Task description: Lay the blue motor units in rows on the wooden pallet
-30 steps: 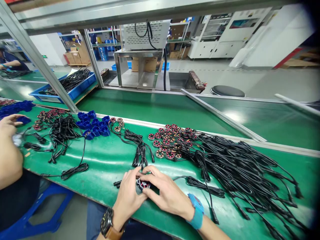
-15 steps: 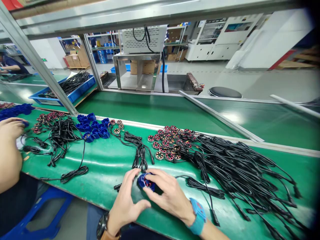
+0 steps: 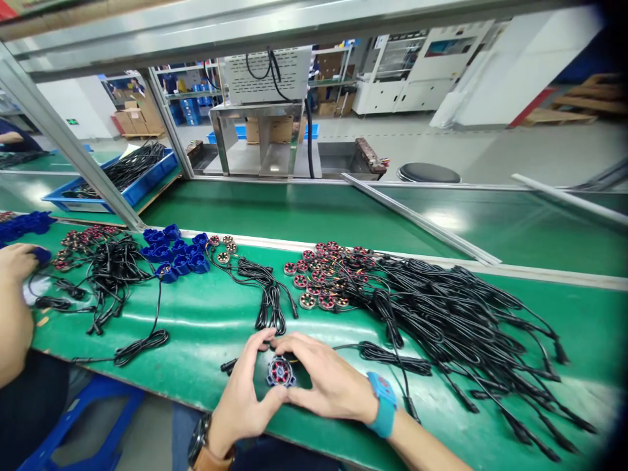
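A small blue plastic housing point(image 3: 273, 382) with a round motor stator point(image 3: 281, 371), red windings on top, is between my two hands low over the green table. My left hand point(image 3: 248, 396) curves round its left side, thumb at the near rim. My right hand point(image 3: 326, 379) curves round the other side, its thumb tip meeting the left one. The fingertips of both hands come together at the far side, where a cable is partly hidden. A black cable connector point(image 3: 228, 366) lies just left of my left hand.
Right of me is a large pile of stators with black cables point(image 3: 441, 307). Ahead lies a smaller cable bundle point(image 3: 269, 294). Blue housings point(image 3: 179, 252) cluster at left. A co-worker's hand point(image 3: 17, 265) holds a blue piece at far left. A metal post point(image 3: 98, 157) rises behind.
The stator now faces up in the housing with its whole round face showing. My right fingers have moved off its top to the far side, and my left thumb now touches the near rim.
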